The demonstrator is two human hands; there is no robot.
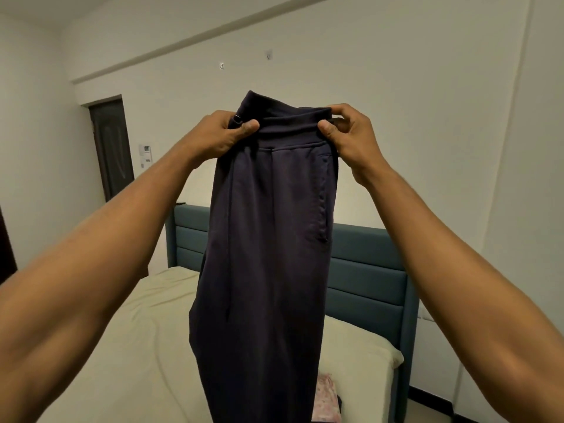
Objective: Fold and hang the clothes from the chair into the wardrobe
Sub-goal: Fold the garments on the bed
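Note:
A pair of dark navy sweatpants [268,239] hangs straight down in front of me, held up at chest height by the waistband. My left hand [219,134] pinches the left end of the waistband between thumb and fingers. My right hand [348,132] pinches the right end the same way. The legs drop below the bottom edge of the view. A side pocket seam runs down the right side. The chair and the wardrobe are out of view.
A bed with a cream sheet [137,331] and a teal padded headboard [369,270] lies below the pants. A pink patterned cloth [326,398] lies at the bed's near right. A dark door [111,148] stands at the back left.

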